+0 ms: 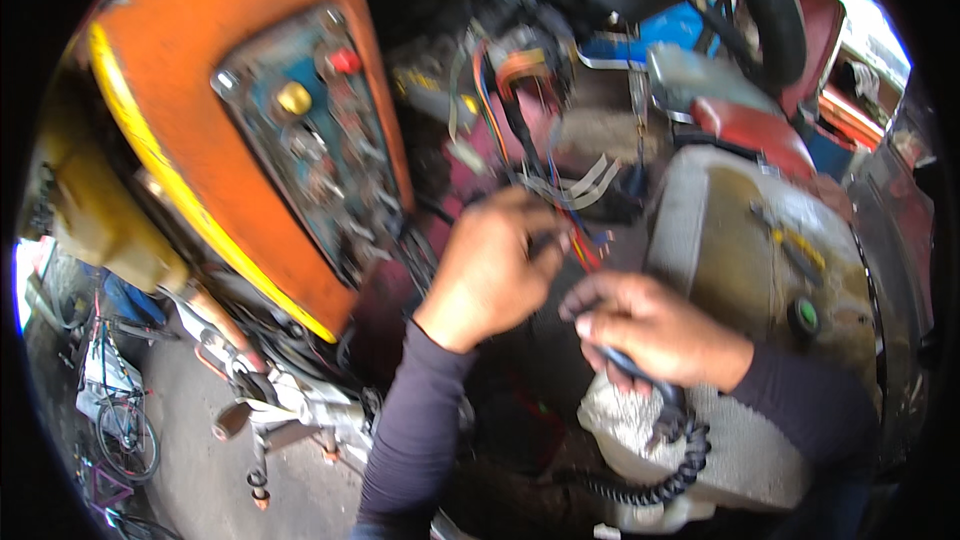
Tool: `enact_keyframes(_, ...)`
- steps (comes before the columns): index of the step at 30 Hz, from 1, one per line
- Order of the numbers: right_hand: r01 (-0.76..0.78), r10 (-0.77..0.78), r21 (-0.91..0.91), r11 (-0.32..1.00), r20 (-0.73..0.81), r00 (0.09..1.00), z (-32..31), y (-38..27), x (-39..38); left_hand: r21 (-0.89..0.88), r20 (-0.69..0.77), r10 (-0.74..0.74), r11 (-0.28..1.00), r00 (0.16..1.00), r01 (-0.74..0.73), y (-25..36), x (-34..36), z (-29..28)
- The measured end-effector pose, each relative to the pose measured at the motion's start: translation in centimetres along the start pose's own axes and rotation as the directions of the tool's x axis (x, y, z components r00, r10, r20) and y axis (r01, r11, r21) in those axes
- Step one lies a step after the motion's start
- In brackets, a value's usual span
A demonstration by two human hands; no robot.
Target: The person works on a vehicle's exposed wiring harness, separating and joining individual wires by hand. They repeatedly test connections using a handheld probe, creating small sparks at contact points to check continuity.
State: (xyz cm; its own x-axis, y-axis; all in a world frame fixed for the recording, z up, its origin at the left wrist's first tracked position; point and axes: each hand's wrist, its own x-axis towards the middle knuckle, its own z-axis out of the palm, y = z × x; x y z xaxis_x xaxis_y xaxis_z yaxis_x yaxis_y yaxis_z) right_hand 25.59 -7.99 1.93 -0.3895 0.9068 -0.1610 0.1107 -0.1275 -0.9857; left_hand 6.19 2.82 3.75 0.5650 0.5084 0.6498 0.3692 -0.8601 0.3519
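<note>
My left hand (500,265) is in the middle, fingers curled at a bundle of thin coloured wires (586,252); its fingertips are partly hidden, and exactly what they grip is unclear. Just right of it, my right hand (665,335) is closed around a dark handle (633,365) joined to a black coiled cord (690,457), which hangs over a crumpled silvery item (620,410). Above my hands, wire bundles and pale cable ties (595,175) run beside an orange panel (170,90) with an inset plate of switches and knobs (300,140).
A worn grey seat (710,190) at the right carries yellow-handled pliers (805,250) and a green-centred roll (803,317). Behind are a red chair (750,135) and black steering wheel (790,30). Bicycles (125,430) stand on the floor (200,470) at lower left, beside metal linkages (300,410).
</note>
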Motion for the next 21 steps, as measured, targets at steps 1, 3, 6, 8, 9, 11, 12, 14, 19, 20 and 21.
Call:
enact_keyframes(1,0.015,-0.015,-0.003,1.0,0.016,1.0,-0.1,0.0,0.0,0.046,0.012,0.011,0.999,1.0,-0.012,0.3,0.0,-0.2)
enact_keyframes(3,0.011,-0.01,-0.01,1.0,0.025,1.0,0.2,-0.9,-0.5,-0.044,0.015,-0.004,0.999,1.0,0.005,0.4,-0.2,0.0)
enact_keyframes(6,0.221,-0.242,-0.199,0.955,-0.091,0.966,0.2,-4.5,-1.7,-0.099,0.018,-0.026,0.995,0.999,0.028,-0.2,-0.5,0.1)
enact_keyframes(8,0.451,-0.633,-0.573,0.685,-0.16,0.758,0.3,-6.9,-1.5,-0.123,-0.003,-0.063,0.99,0.998,0.063,-0.7,-0.7,-0.7)
enact_keyframes(9,0.46,-0.845,-0.803,0.38,-0.1,0.525,0.6,-8.4,-1.1,-0.147,-0.007,-0.087,0.986,0.996,0.085,-1.0,-0.9,-0.8)
enact_keyframes(11,0.308,-0.953,-0.947,0.097,0.001,0.302,1.4,-11.9,-0.1,-0.268,-0.047,-0.086,0.961,0.995,0.07,-1.9,-0.4,0.2)
enact_keyframes(12,0.24,-0.981,-0.97,-0.03,0.075,0.181,2.2,-13.7,0.8,-0.294,-0.046,-0.115,0.951,0.992,0.097,-2.1,-0.8,-0.2)
enact_keyframes(14,0.119,-0.978,-0.972,-0.204,0.207,0.018,3.3,-16.9,3.0,-0.371,-0.066,-0.109,0.926,0.992,0.077,-3.0,-0.7,0.1)
enact_keyframes(19,-0.206,-0.905,-0.886,-0.417,0.424,0.007,4.2,-19.6,4.4,-0.513,0.051,-0.298,0.811,0.953,0.281,-2.2,-0.8,-0.8)
enact_keyframes(20,-0.173,-0.905,-0.891,-0.42,0.426,0.007,3.9,-20.0,4.9,-0.518,0.063,-0.307,0.803,0.949,0.294,-2.4,-0.9,-1.1)
enact_keyframes(21,-0.143,-0.904,-0.894,-0.424,0.427,0.008,3.9,-20.1,5.1,-0.524,0.075,-0.315,0.795,0.946,0.306,-2.4,-1.0,-1.2)
